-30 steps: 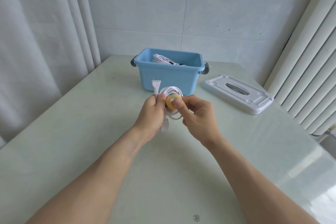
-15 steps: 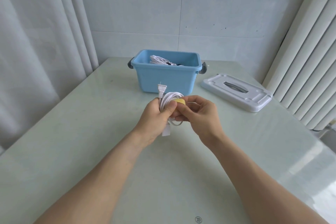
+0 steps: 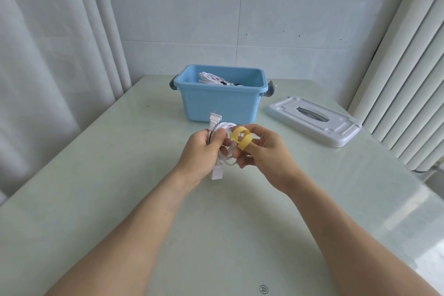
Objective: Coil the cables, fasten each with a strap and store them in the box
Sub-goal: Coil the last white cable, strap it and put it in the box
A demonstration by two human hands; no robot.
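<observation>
Just in front of the blue box (image 3: 219,101), my left hand (image 3: 200,151) grips the coiled white cable (image 3: 222,127); my right hand (image 3: 263,150) pinches the yellow strap (image 3: 241,138) looped beside it.

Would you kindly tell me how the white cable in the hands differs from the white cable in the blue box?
The held cable is up off the table, gripped by the left hand; the boxed cable lies inside the blue box. The held one has a yellow strap at it; the boxed one shows none. Both are white and coiled.
</observation>
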